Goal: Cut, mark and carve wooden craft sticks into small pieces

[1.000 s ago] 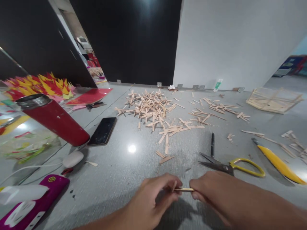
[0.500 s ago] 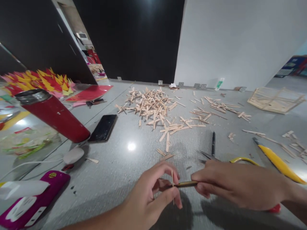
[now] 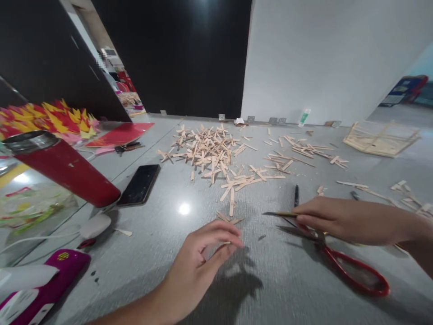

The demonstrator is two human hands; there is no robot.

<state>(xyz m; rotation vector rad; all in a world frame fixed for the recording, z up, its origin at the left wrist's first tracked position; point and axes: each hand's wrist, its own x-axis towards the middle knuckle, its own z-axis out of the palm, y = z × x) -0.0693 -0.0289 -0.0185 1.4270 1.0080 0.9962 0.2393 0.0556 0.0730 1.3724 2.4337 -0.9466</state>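
Note:
My left hand (image 3: 206, 257) is raised over the grey table with thumb and fingertips brought together. Only a pale edge of the thin wooden stick (image 3: 228, 243) shows between them; the fingers hide the rest. To the right, my right hand (image 3: 334, 219) grips a slim pointed tool (image 3: 279, 214) with a dark tip and a gold-brown shaft, its tip pointing left. Below that hand lie red-handled scissors (image 3: 358, 277), with their blades towards the left. A black pen (image 3: 297, 195) lies just beyond the fingers.
A heap of wooden sticks (image 3: 206, 149) covers the table's middle back. On the left stand a red flask (image 3: 67, 169), a phone (image 3: 140, 184) and a purple power bank (image 3: 64, 271). At the back right sits a stick-built frame (image 3: 382, 140). A black-and-white wall stands behind.
My right hand has drawn the slim tool away from the stick, moving right and up over the scissors. My left hand has shifted slightly left. The red scissor handles have come into view.

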